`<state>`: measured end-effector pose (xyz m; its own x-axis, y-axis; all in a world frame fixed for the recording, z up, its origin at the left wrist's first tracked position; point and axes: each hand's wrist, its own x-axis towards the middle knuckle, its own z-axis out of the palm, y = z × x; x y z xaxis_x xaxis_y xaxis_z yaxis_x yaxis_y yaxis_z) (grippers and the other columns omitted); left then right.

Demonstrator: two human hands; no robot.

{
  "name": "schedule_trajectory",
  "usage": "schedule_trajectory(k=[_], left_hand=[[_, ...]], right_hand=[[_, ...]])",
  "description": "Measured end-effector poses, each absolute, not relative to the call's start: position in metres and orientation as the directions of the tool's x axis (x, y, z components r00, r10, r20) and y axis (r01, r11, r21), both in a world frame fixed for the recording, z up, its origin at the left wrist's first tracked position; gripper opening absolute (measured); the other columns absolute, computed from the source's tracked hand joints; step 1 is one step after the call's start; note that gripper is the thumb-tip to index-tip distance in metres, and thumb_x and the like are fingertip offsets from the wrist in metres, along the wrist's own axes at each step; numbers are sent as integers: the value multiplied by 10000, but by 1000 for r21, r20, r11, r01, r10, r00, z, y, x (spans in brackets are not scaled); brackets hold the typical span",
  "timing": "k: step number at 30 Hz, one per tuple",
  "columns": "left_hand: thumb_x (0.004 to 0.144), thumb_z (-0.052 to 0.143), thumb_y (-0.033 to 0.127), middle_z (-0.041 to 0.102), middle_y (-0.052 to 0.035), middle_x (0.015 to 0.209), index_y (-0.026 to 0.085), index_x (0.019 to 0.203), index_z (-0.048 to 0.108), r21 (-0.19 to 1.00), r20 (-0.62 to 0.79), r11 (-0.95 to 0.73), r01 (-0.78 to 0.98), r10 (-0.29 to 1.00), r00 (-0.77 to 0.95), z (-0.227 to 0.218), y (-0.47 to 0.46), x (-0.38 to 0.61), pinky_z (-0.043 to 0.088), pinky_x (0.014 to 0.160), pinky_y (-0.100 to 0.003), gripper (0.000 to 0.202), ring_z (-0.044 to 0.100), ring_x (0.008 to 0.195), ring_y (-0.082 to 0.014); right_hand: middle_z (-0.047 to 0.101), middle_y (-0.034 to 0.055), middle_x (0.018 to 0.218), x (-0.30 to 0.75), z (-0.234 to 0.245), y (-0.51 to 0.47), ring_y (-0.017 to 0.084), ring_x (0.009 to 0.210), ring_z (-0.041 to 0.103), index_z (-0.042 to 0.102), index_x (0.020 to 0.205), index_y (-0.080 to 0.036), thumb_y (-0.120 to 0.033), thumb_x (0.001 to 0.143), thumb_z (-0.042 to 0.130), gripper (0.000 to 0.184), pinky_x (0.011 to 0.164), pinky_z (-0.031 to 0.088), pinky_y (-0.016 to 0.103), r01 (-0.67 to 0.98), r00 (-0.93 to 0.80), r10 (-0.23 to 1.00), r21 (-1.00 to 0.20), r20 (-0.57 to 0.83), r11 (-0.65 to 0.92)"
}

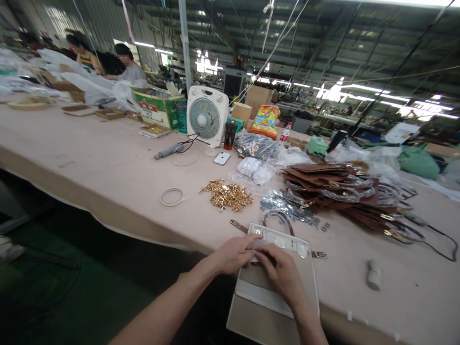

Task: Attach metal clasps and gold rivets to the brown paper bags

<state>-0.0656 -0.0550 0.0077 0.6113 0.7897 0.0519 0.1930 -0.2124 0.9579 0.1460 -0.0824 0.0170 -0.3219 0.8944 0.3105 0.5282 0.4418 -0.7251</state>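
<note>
An unfinished beige handbag [257, 278] lies over the table's front edge, its lower part hanging towards me. A brown handle [285, 219] in clear wrap arches from its far edge, and brown straps with metal plates [319, 255] stick out at both sides. My left hand [232, 254] rests at the bag's upper left, index finger stretched along it, thumb and other fingers closed at an edge. My right hand [282, 268] is bent over the middle, its fingertips meeting the left ones. Both hands grip the bag there; any small part between the fingertips is hidden.
Beyond the bag lie a heap of gold-coloured fittings [230, 196], silver metal plates [287, 206] and a tape roll [171, 197]. Brown bag pieces [334, 191] are stacked at right. A fan [206, 115], phone [222, 158] and corded tool [168, 151] stand farther back. People sit at far left.
</note>
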Motion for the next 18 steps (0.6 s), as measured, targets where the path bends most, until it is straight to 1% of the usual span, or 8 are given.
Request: schedule_trajectory(k=[3,5,8,11,14,16,18], left_hand=[[914,528,170,649,24,737,176,1500,486,947,53,-231,221,796,603,11,-56,-66,476,664,-241,588,643,656,-161],[917,529,171,667,18,746,172,1431,544,947,58,-233,219,798,599,12,-56,-65,477,649,-230,514,643,648,-153],[928,539,187,685,15,773,181,1231,655,943,93,-259,211,810,578,11,-55,-64,479,652,-215,325,643,651,-135],[931,562,214,682,14,767,177,1064,701,934,116,-278,226,831,544,9,-54,-63,479,655,-207,196,641,657,-130],[916,601,237,676,2,788,167,959,734,923,163,-319,217,832,530,9,-52,-62,490,667,-204,156,633,671,-129],[914,612,254,670,1,777,161,939,755,927,172,-318,201,833,526,10,-52,-62,490,656,-202,172,623,651,-123],[924,611,282,668,4,752,156,947,771,943,145,-278,181,837,528,11,-52,-62,483,634,-199,205,612,620,-116]], right_hand=[[754,52,981,147,15,-83,247,909,699,755,998,-256,-354,1024,598,188,845,545,351,539,-322,906,-734,275,414],[743,56,981,146,14,-84,244,922,687,731,979,-244,-342,1032,581,187,849,532,342,525,-307,912,-751,272,400],[733,49,987,144,12,-85,235,935,678,710,973,-245,-317,1035,581,161,864,514,330,496,-280,915,-772,290,397],[730,35,981,144,11,-85,226,933,676,715,983,-252,-301,1035,588,145,861,506,317,472,-264,914,-785,309,402],[733,34,982,146,10,-86,227,937,678,723,986,-254,-302,1031,601,140,870,509,315,455,-251,911,-790,328,410],[731,34,968,148,9,-87,225,924,678,725,976,-252,-302,1031,603,143,868,511,313,449,-254,906,-788,340,421],[727,31,958,149,8,-88,221,914,677,722,976,-252,-301,1031,603,140,857,513,307,446,-258,901,-783,350,432]])
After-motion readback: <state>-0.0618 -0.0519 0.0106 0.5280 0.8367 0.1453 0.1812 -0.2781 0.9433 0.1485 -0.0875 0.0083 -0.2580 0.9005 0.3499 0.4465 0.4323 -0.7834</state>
